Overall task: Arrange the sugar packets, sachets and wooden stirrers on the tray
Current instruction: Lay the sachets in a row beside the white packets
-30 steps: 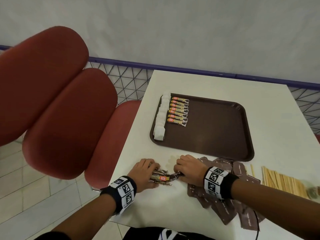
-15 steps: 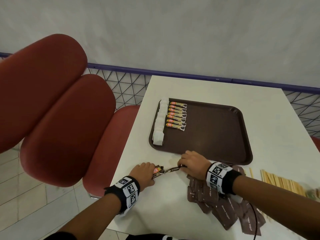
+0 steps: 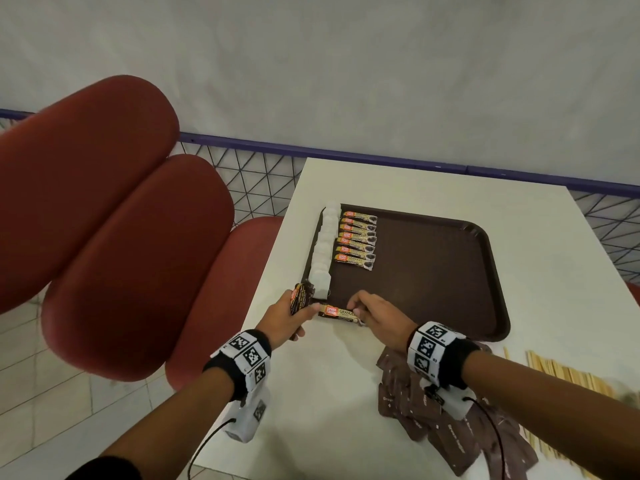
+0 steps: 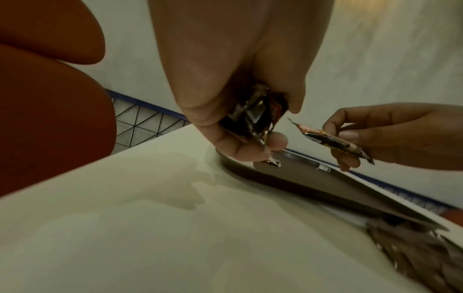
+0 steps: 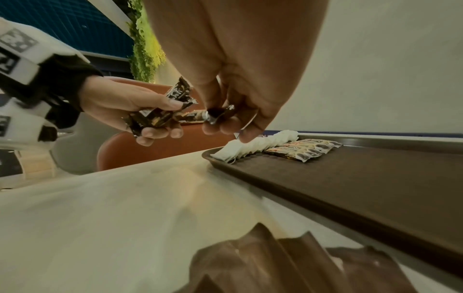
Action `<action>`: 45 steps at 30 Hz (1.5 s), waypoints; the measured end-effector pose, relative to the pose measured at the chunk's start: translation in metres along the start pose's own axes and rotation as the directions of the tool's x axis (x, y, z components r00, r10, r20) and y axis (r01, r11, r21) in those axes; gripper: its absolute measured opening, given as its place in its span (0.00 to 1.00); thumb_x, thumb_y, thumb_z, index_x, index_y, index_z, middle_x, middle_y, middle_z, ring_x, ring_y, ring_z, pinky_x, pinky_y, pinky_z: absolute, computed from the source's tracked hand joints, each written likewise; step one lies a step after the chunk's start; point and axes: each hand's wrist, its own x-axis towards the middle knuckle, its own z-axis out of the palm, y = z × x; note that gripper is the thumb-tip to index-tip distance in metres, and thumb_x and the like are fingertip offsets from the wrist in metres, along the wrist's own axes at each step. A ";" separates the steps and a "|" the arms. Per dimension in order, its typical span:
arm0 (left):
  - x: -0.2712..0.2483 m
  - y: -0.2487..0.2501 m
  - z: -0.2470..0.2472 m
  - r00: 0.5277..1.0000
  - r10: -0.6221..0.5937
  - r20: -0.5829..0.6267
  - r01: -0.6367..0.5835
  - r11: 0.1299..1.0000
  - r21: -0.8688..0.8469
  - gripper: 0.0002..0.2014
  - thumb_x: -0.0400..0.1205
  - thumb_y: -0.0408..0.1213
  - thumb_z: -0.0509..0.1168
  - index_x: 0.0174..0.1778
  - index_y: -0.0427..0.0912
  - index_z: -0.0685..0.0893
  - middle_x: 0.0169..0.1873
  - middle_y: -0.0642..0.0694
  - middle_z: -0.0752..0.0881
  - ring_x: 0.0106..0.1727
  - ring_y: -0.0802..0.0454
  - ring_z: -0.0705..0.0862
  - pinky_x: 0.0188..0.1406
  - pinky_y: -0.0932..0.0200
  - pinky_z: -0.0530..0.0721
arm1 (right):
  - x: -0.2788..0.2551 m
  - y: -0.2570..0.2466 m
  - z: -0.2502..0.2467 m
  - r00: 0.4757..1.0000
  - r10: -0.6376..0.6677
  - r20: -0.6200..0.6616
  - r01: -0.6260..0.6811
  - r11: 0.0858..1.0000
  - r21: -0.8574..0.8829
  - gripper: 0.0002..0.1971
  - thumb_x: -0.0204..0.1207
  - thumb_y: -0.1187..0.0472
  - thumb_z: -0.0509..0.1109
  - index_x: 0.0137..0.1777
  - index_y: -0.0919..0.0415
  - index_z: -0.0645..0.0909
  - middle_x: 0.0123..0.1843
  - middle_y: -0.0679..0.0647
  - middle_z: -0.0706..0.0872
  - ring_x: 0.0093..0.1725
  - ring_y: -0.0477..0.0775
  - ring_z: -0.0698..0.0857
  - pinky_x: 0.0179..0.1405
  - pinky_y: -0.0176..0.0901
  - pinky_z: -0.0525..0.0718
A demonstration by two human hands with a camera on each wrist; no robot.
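A brown tray [image 3: 450,271] lies on the white table, with a row of white packets [image 3: 323,249] along its left rim and several coffee sachets [image 3: 356,239] beside them. My left hand [image 3: 289,318] grips a bundle of coffee sachets [image 3: 299,297] [image 5: 155,117] above the tray's near-left corner. My right hand [image 3: 375,318] pinches a single coffee sachet [image 3: 339,312] [image 4: 333,141] by its right end, held level just over the tray's near edge. Brown sachets [image 3: 450,427] lie heaped under my right forearm. Wooden stirrers [image 3: 571,374] lie at the right.
A red padded chair [image 3: 121,237] stands close to the table's left edge. A grey wall and a blue rail with wire mesh [image 3: 256,174] run behind the table. Most of the tray's floor [image 5: 375,178] is bare.
Both hands have lifted off the table and moved forward to the tray's near-left corner. The right hand has drawn one sachet out of the bundle in the left hand.
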 end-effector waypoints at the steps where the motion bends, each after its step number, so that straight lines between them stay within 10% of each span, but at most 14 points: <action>1: 0.002 0.001 0.001 1.000 0.001 0.003 -0.001 0.999 -0.043 0.17 0.79 0.48 0.67 0.57 0.43 0.73 0.44 0.44 0.84 0.30 0.52 0.82 0.29 0.61 0.81 | 0.001 -0.002 0.001 1.000 -0.002 -0.004 0.002 1.000 0.006 0.07 0.84 0.61 0.53 0.55 0.55 0.73 0.47 0.55 0.79 0.49 0.52 0.76 0.48 0.41 0.75; 9: 0.016 0.008 0.010 0.998 0.036 -0.058 -0.046 0.982 -0.183 0.13 0.77 0.32 0.70 0.47 0.44 0.71 0.32 0.42 0.80 0.26 0.52 0.78 0.26 0.59 0.78 | 0.012 0.004 0.003 1.000 0.002 -0.020 -0.001 0.999 0.045 0.10 0.85 0.60 0.51 0.56 0.53 0.73 0.52 0.59 0.78 0.52 0.57 0.77 0.46 0.38 0.74; 23: 0.026 0.011 0.013 0.991 0.043 -0.125 -0.061 0.989 -0.138 0.14 0.78 0.36 0.70 0.51 0.42 0.71 0.33 0.43 0.80 0.27 0.52 0.78 0.24 0.65 0.77 | 0.020 0.008 -0.015 0.932 -0.212 -0.294 0.152 0.965 -0.214 0.07 0.74 0.62 0.70 0.52 0.57 0.83 0.53 0.48 0.79 0.54 0.44 0.68 0.54 0.34 0.70; 30: 0.031 0.006 0.004 0.986 -0.036 -0.161 -0.013 0.956 -0.293 0.06 0.81 0.36 0.64 0.52 0.43 0.77 0.43 0.39 0.85 0.35 0.47 0.84 0.33 0.56 0.84 | 0.026 0.026 -0.024 0.941 -0.086 -0.326 0.036 0.987 -0.154 0.11 0.78 0.60 0.68 0.59 0.58 0.81 0.54 0.51 0.82 0.53 0.46 0.70 0.52 0.31 0.65; 37: 0.032 0.002 -0.006 0.991 -0.071 -0.113 0.035 0.955 -0.296 0.14 0.69 0.44 0.66 0.50 0.47 0.81 0.32 0.50 0.90 0.38 0.43 0.88 0.48 0.32 0.83 | 0.036 0.037 -0.030 0.922 0.106 -0.373 -0.147 0.986 -0.083 0.08 0.79 0.59 0.65 0.54 0.60 0.80 0.52 0.55 0.82 0.52 0.50 0.75 0.48 0.34 0.67; 45: 0.033 -0.003 -0.004 0.982 -0.107 -0.156 0.055 0.951 -0.304 0.04 0.81 0.32 0.62 0.47 0.44 0.81 0.37 0.43 0.82 0.37 0.48 0.84 0.37 0.46 0.88 | 0.039 0.048 -0.037 0.905 0.098 -0.414 -0.192 0.962 -0.192 0.06 0.76 0.58 0.69 0.51 0.57 0.83 0.53 0.51 0.83 0.58 0.54 0.74 0.56 0.42 0.73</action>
